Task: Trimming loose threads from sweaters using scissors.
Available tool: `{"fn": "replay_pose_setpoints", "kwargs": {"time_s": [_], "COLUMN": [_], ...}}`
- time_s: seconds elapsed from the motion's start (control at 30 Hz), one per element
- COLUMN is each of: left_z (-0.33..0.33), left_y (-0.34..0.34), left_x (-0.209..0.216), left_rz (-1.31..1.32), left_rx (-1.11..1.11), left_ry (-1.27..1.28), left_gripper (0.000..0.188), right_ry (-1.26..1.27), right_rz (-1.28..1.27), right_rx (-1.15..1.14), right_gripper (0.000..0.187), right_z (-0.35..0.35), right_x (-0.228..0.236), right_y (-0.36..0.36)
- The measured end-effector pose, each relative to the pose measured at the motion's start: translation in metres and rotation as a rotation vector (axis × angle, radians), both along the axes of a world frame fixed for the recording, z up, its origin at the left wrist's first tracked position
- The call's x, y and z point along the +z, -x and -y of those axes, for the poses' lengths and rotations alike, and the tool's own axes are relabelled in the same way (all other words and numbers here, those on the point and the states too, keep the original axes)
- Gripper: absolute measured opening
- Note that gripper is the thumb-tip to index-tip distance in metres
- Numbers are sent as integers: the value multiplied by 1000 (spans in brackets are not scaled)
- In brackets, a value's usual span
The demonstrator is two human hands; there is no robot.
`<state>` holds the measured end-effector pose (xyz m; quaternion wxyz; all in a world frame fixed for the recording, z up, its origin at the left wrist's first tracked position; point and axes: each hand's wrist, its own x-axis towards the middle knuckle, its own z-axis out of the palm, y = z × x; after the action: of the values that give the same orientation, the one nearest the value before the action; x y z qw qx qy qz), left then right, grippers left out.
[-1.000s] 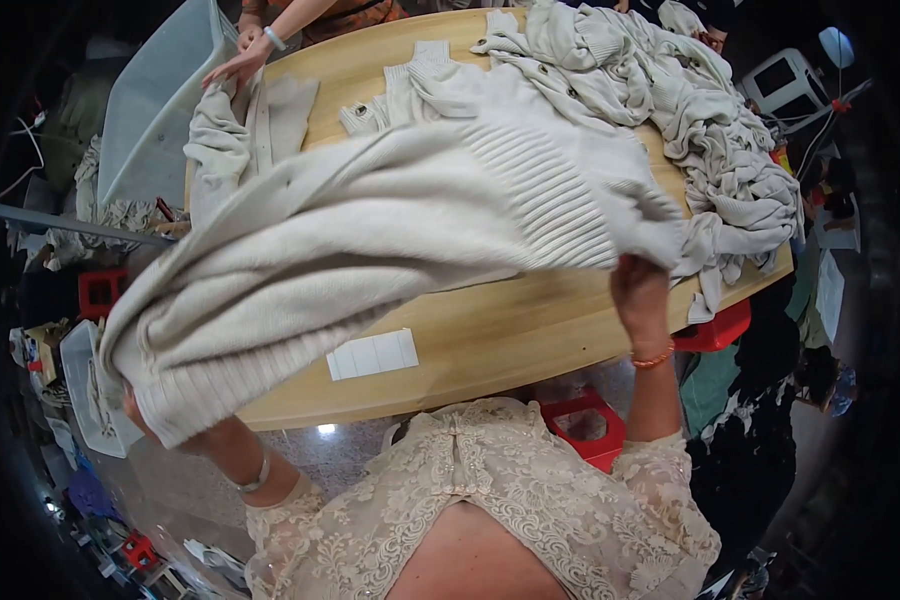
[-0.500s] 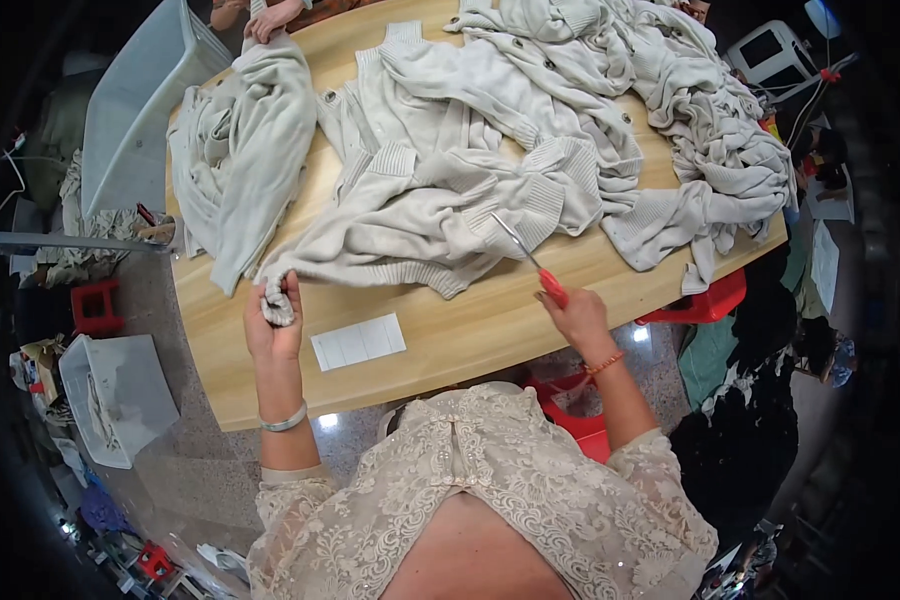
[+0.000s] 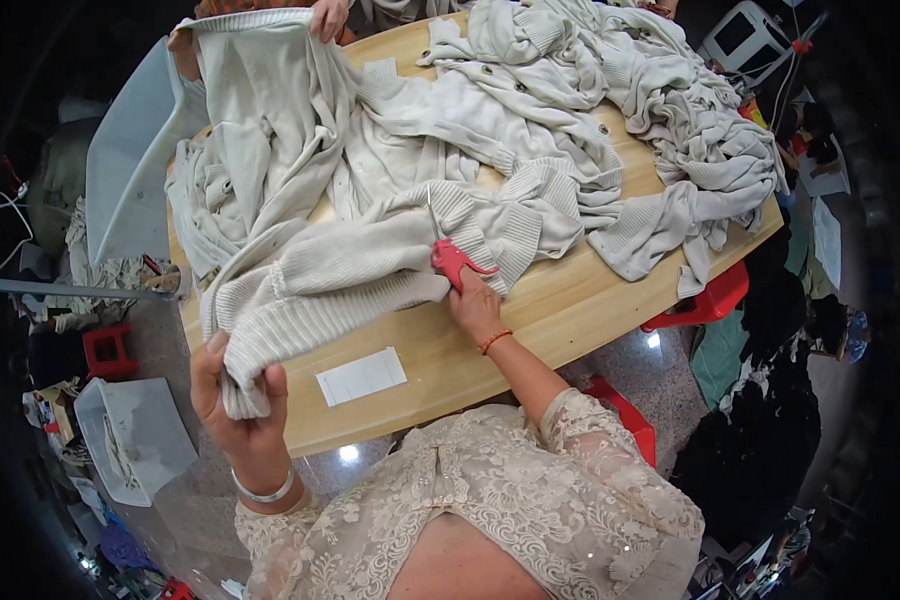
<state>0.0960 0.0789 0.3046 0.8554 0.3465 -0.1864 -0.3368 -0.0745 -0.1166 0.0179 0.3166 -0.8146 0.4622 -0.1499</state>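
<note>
In front of me a cream knitted sweater (image 3: 360,262) is stretched over the near part of the table. My left hand (image 3: 238,420) is closed on its ribbed edge, fingers and thumb on either side of the fold, holding it up at the table's left edge. A pair of red-handled scissors (image 3: 450,258) is gripped in my right hand (image 3: 475,305), with the metal blades pointing away from me over the knit. That hand is low over the sweater's ribbing; whether it touches the fabric I cannot tell.
Across the table another person's hand (image 3: 328,18) lifts a cream sweater (image 3: 260,90). More knitwear (image 3: 690,130) is heaped at the far right. A white paper slip (image 3: 362,377) lies near the front edge of the wooden table (image 3: 530,310). White bins stand left; a red stool (image 3: 705,298) stands right.
My left hand has moved left and nearer, drawing the ribbed edge with it. My right hand has moved left with the scissors. The other person has raised and spread the far sweater.
</note>
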Motion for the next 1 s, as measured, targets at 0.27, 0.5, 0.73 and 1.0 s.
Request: {"fn": "replay_pose_setpoints", "kwargs": {"time_s": [0.27, 0.5, 0.73, 1.0], "left_z": [53, 158, 179, 178], "left_y": [-29, -51, -13, 52], "left_x": [13, 52, 108, 127], "left_rz": [-340, -122, -9, -26], "left_rx": [-156, -352, -704, -641], "left_ry": [-86, 20, 498, 372], "left_gripper": [15, 26, 26, 39], "right_ry": [-222, -238, -176, -445], "right_rz": [458, 920, 393, 777], "right_rx": [-20, -268, -128, 89], "right_gripper": [15, 12, 16, 55], "right_z": [42, 124, 79, 5], "right_x": [57, 193, 209, 182], "right_y": [75, 195, 178, 43]}}
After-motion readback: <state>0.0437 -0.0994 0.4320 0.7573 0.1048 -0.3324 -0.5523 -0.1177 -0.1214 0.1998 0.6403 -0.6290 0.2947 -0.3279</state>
